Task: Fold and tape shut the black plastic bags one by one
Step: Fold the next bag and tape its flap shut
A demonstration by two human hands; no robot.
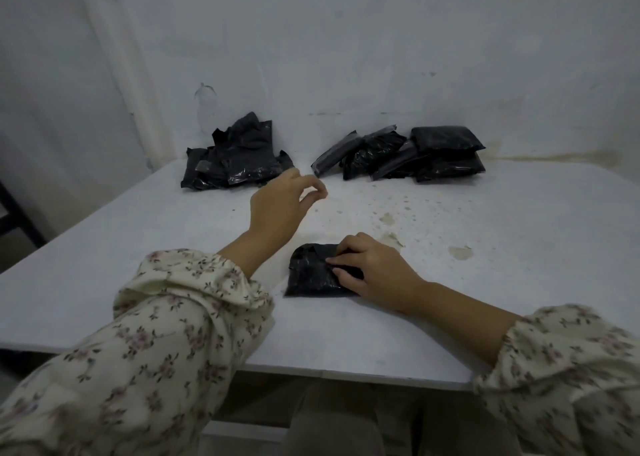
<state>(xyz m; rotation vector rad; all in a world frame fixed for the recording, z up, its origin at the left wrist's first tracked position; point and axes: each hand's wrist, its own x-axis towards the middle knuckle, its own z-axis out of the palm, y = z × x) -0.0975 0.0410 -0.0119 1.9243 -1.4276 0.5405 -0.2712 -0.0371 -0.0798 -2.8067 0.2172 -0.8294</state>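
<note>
A small folded black plastic bag (311, 275) lies on the white table (485, 220) near its front edge. My right hand (374, 272) rests on the bag's right side, with bent fingers and thumb pinching its folded flap down. My left hand (280, 206) hovers over the middle of the table, reaching toward the back. Its fingers are loosely curled, thumb near the index fingertip, and nothing shows between them. A pile of loose, crumpled black bags (235, 157) sits at the back left. A stack of flatter, folded black bags (415, 154) sits at the back right.
The table stands against a white wall (346, 40). Its surface is stained and speckled right of centre (388, 218). A dark frame (17, 220) stands off the table's left edge. My floral sleeves cover the front edge.
</note>
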